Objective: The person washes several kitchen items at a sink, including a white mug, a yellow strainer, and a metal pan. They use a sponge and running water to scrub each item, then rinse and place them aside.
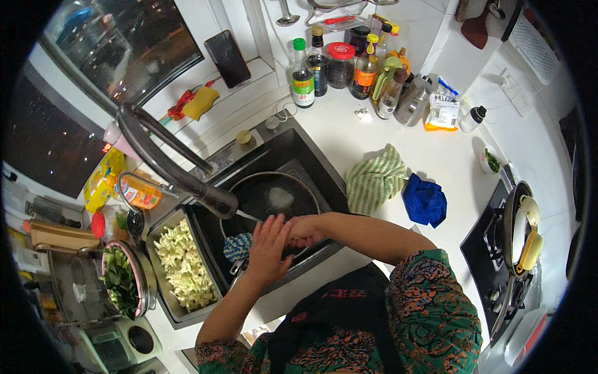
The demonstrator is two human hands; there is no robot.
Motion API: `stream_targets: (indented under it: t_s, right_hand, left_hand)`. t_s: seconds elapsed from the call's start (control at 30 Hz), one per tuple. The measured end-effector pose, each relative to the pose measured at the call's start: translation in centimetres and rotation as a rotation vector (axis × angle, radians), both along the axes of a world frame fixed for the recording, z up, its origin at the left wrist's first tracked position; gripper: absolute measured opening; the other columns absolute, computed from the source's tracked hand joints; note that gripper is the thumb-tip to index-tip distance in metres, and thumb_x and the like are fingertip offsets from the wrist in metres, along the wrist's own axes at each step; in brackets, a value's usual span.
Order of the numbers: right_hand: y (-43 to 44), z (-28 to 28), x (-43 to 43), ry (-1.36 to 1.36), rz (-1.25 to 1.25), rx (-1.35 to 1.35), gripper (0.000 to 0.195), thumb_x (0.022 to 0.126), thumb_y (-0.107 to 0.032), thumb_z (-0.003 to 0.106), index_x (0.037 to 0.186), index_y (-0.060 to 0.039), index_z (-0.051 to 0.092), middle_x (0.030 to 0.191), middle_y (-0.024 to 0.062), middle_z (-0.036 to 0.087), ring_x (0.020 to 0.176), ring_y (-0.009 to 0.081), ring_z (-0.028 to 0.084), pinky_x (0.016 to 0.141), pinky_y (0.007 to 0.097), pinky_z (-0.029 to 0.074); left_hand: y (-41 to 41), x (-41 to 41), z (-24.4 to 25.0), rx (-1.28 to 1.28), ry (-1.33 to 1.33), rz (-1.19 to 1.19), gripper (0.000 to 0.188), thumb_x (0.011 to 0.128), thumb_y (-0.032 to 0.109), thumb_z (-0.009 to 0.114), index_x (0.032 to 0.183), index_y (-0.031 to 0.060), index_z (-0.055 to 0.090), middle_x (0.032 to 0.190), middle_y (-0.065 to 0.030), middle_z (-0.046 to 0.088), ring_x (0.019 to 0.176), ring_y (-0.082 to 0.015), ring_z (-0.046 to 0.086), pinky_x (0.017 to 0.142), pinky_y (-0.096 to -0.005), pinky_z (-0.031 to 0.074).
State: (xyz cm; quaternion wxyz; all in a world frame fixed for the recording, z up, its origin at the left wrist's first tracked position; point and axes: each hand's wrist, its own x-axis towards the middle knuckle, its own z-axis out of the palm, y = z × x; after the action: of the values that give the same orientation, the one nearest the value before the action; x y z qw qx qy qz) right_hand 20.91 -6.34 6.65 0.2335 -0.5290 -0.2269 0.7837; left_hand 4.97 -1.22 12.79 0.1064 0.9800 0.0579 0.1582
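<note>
Over the black sink (pixel 299 145), my left hand (pixel 271 250) has its fingers stretched out and its thumb apart. Those fingers lie against my right hand (pixel 303 230), whose own fingers are partly hidden, so whether it holds anything cannot be told. A thin stream of water runs from the dark faucet (pixel 219 202) beside both hands. Below them a round dark pan (pixel 254 198) sits in the sink with water in it. A blue-and-white knitted scrubber (pixel 237 247) is close to my left hand, at the pan's edge.
Left of the sink stands a metal tray of chopped cauliflower (pixel 184 266) and a bowl of leafy greens (pixel 120 280). A striped cloth (pixel 376 180) and a blue cloth (pixel 424 200) lie on the right counter. Sauce bottles (pixel 303 77) line the back. A frying pan (pixel 511 224) rests on the stove.
</note>
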Motion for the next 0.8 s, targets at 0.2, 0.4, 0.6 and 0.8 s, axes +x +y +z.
stream_targets:
  t_s: [0.2,0.4,0.6,0.8]
  right_hand:
    - [0.4,1.8,-1.8,-0.038,0.134,0.161,0.009,0.067,-0.012,0.063,0.063,-0.0112,0.055,0.052,-0.0014,0.043,0.042,0.0134,0.039,0.037,0.0272,0.026]
    - [1.8,0.1,-1.3,-0.966,0.499,0.580,0.027,0.065,-0.021,0.065,0.085,-0.0030,0.066,0.085,0.0171,0.065,0.075,0.0279,0.064,0.067,0.0390,0.050]
    - [0.9,5.2,-2.5,-1.433,0.488,0.570,0.017,0.071,-0.020,0.059,0.081,-0.0091,0.068,0.084,0.0121,0.066,0.080,0.0288,0.065,0.068,0.0395,0.051]
    - [0.8,4.3,-2.5,-1.562,0.608,0.857,0.012,0.073,-0.018,0.057,0.076,-0.0096,0.064,0.074,0.0112,0.066,0.072,0.0277,0.065,0.061,0.0381,0.052]
  left_hand:
    - [1.8,0.0,-3.5,-0.104,0.147,0.132,0.039,0.065,0.017,0.067,0.098,0.0071,0.049,0.101,-0.0148,0.057,0.088,-0.0308,0.059,0.069,-0.0380,0.049]
    - [2.4,1.8,-3.8,0.024,0.261,0.297,0.020,0.066,0.017,0.064,0.079,0.0089,0.052,0.076,-0.0106,0.062,0.069,-0.0284,0.063,0.055,-0.0376,0.049]
    - [1.9,2.0,-3.7,-0.169,0.333,0.480,0.013,0.069,0.020,0.063,0.073,0.0083,0.062,0.072,-0.0136,0.064,0.069,-0.0319,0.063,0.060,-0.0413,0.050]
    - [1.0,1.3,-6.5,-0.530,0.225,0.483,0.019,0.068,0.019,0.065,0.080,0.0044,0.064,0.075,-0.0190,0.063,0.074,-0.0341,0.062,0.060,-0.0410,0.050]
